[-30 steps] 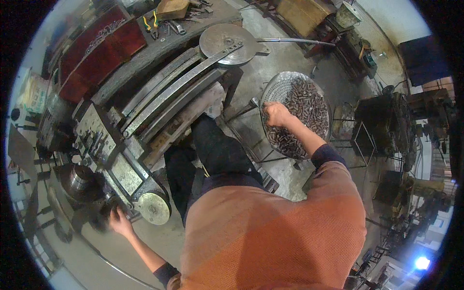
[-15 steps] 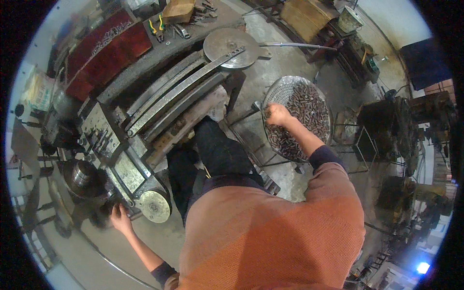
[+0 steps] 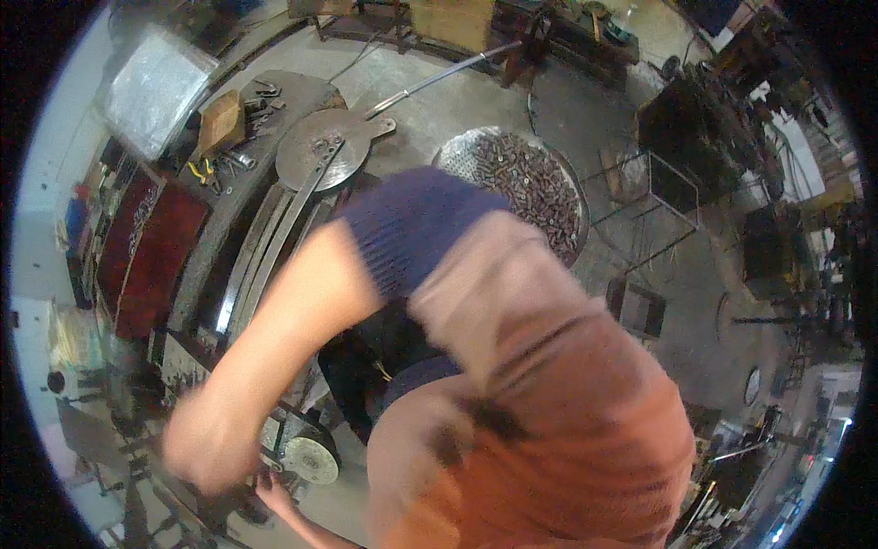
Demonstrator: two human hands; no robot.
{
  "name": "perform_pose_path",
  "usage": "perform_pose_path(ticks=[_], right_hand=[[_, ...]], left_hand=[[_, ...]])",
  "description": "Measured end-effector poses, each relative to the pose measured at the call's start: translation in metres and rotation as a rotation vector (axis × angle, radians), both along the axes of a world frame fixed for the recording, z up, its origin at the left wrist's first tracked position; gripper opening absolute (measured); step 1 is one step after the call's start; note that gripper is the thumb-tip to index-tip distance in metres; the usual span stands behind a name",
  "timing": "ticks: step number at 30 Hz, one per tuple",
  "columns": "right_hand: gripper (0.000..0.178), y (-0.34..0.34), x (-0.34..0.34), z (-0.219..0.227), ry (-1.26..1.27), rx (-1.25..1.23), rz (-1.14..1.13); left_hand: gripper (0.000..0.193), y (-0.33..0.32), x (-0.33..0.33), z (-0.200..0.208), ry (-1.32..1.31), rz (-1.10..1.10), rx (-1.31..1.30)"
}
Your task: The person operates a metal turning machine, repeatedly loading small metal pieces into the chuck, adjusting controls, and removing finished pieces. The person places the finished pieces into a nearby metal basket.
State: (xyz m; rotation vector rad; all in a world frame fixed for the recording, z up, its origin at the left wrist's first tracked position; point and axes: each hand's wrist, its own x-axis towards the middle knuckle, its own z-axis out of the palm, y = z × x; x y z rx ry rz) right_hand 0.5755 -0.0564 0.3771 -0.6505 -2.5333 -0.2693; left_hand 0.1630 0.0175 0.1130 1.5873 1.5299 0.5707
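Note:
My right arm reaches across my body to the left. My right hand (image 3: 212, 446) is over the low end of the metal machine, smeared by motion, and its fingers cannot be made out. Lower down, my left hand (image 3: 273, 492) is beside the pale round disc (image 3: 312, 460) of the machine. Its fingers look curled at the machine's edge, and what they hold is hidden. A perforated round metal pan (image 3: 456, 154) stands to the right with many small dark metal pieces (image 3: 540, 188) in it. My right sleeve covers its near side.
A long metal bar (image 3: 306, 197) runs up to a flat round plate (image 3: 320, 151) with a rod handle (image 3: 439, 80). A dark red bin (image 3: 151, 261), yellow-handled pliers (image 3: 206, 172) and a cardboard box (image 3: 222, 125) sit at the left. A wire-frame stand (image 3: 672, 183) is at the right.
My right hand has left the pan and swung left across my body to the machine's low end. My left hand stays low by the disc. The view has turned.

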Motion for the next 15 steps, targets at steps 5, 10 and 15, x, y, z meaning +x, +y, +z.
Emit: perform_pose_path(ticks=[5, 10, 15], right_hand=[[0.023, 0.007, -0.062, 0.037, 0.112, -0.061, 0.247], [0.021, 0.000, -0.121, 0.042, 0.209, -0.156, 0.474], [0.021, -0.006, -0.141, 0.048, 0.291, -0.302, 0.562]], left_hand=[[0.023, -0.025, 0.057, 0.047, 0.288, -0.217, 0.417], [0.022, -0.050, 0.065, 0.082, 0.063, -0.078, 0.344], [0.021, -0.064, 0.085, 0.131, -0.157, -0.005, 0.385]])
